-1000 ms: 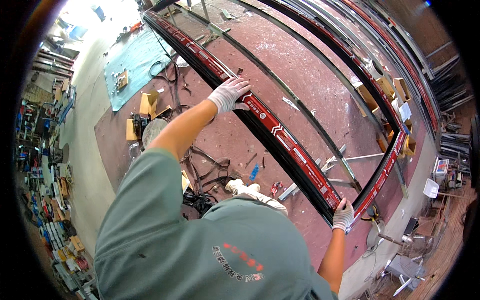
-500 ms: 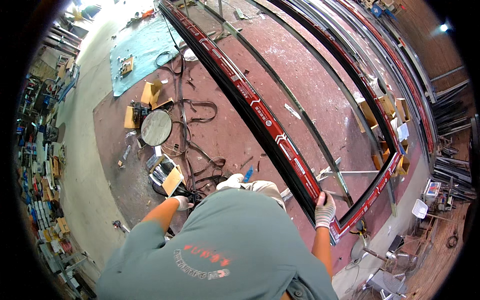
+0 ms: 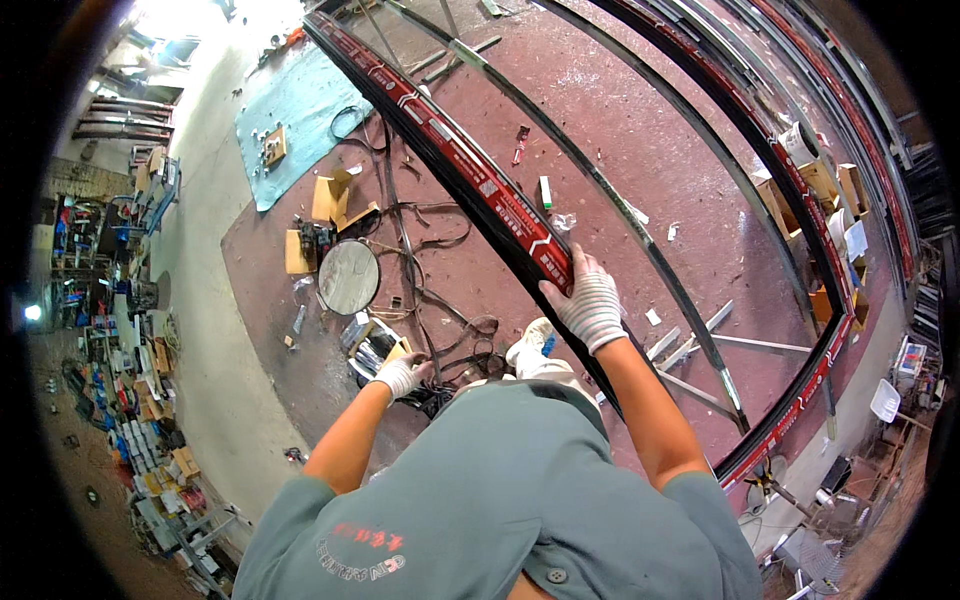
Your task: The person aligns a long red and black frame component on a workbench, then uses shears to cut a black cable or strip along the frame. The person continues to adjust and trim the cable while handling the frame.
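My right hand [image 3: 590, 308], in a white striped glove, grips the near long side of a large black frame [image 3: 470, 172] faced with red printed film. Its thumb lies on the near edge and its fingers reach over the top. Lower on the left, my left hand [image 3: 405, 376], gloved too, has its fingers curled beside a tangle of black strips [image 3: 440, 386]; what they hold, if anything, is hidden. Just beyond that hand is an opened carton [image 3: 372, 345] of metal parts. The frame lies across long metal rails [image 3: 600, 183] above the reddish floor.
A round stool [image 3: 349, 277] and opened cardboard boxes [image 3: 338, 200] stand to the left. Dark strips [image 3: 407, 240] trail over the floor near a light blue sheet [image 3: 300, 110]. Shelves of parts [image 3: 140, 420] line the far left. Pliers [image 3: 765, 480] lie near the frame's corner.
My right hand has moved from near the frame's corner to farther up its long side, still gripping it. My left hand has come forward beside the carton. My view has shifted.
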Motion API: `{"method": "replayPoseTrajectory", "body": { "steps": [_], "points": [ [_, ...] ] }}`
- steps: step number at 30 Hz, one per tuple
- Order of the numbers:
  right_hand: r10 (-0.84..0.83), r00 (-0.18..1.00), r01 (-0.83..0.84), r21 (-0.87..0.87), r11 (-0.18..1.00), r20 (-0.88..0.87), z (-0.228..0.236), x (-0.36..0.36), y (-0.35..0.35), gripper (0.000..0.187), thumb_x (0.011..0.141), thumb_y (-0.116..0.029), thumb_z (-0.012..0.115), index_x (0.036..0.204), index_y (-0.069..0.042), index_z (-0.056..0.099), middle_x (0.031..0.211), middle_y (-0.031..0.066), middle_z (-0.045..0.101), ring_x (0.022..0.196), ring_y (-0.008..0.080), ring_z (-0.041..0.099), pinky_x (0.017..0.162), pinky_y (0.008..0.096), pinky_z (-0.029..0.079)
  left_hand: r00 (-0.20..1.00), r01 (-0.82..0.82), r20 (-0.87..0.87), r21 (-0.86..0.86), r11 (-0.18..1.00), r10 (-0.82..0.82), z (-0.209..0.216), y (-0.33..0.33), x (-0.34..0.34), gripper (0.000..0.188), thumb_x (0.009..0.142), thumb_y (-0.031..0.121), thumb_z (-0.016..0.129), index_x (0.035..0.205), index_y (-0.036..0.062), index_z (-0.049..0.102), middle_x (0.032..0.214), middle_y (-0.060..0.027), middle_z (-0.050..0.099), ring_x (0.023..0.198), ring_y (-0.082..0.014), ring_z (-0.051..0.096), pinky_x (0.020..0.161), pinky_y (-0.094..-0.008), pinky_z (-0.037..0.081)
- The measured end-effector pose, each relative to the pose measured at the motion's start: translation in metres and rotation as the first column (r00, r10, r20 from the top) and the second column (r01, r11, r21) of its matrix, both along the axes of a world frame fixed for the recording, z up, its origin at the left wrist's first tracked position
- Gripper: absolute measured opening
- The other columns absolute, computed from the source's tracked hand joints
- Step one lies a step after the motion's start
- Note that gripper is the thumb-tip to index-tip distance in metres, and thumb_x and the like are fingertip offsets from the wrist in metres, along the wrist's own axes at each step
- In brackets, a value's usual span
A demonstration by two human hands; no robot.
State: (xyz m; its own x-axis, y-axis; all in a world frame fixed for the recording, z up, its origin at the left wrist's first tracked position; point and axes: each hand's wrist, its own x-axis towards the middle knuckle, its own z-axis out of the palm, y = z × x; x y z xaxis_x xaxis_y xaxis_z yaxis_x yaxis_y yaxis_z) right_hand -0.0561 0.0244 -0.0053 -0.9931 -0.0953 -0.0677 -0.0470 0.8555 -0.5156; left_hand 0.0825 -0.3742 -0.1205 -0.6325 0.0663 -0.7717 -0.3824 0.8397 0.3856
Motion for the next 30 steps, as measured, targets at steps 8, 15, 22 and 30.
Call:
{"method": "replayPoseTrajectory", "body": {
  "steps": [8,15,22,30],
  "points": [
    [-0.012,0.996,0.015,0.036,0.999,-0.084,0.01,-0.05,-0.047,0.09,0.078,-0.046,0.077,0.142,0.007,0.042,0.125,0.0263,0.059,0.11,0.0393,0.061,0.097,0.0461,0.048,0.957,-0.1,-0.253,0.167,0.981,0.141,0.075,0.011,-0.111,0.049,0.099,0.037,0.058,0.133,0.0021,0.058,0.122,-0.0195,0.068,0.113,-0.0299,0.064,0.099,-0.0363,0.048],
    [-0.005,0.999,0.009,0.085,0.996,-0.04,0.005,-0.066,-0.061,0.096,0.076,-0.047,0.078,0.143,0.009,0.04,0.125,0.0274,0.058,0.107,0.04,0.062,0.096,0.047,0.048,0.9,-0.218,-0.255,0.44,0.871,0.354,0.063,0.008,-0.213,0.047,0.099,0.03,0.061,0.133,-0.0016,0.058,0.124,-0.0145,0.067,0.11,-0.0197,0.063,0.099,-0.0304,0.047],
    [-0.078,0.996,0.075,0.074,0.994,0.039,0.013,-0.071,-0.071,0.094,0.072,-0.039,0.082,0.144,0.005,0.04,0.131,0.0265,0.055,0.119,0.0417,0.054,0.104,0.0475,0.043,0.728,-0.585,0.213,0.687,0.43,0.651,0.043,-0.002,-0.368,0.044,0.097,0.03,0.067,0.128,0.0011,0.058,0.116,-0.0118,0.069,0.101,-0.023,0.067,0.091,-0.0387,0.055],
    [-0.199,0.98,0.199,0.166,0.966,-0.018,0.01,-0.069,-0.082,0.094,0.068,-0.042,0.085,0.141,0.002,0.045,0.128,0.0246,0.057,0.115,0.0407,0.057,0.101,0.0483,0.044,0.757,-0.638,0.487,0.695,0.331,0.436,0.024,-0.021,-0.428,0.024,0.093,0.023,0.073,0.108,0.0055,0.066,0.098,-0.0059,0.068,0.088,-0.02,0.065,0.078,-0.0378,0.055]
  ]
}}
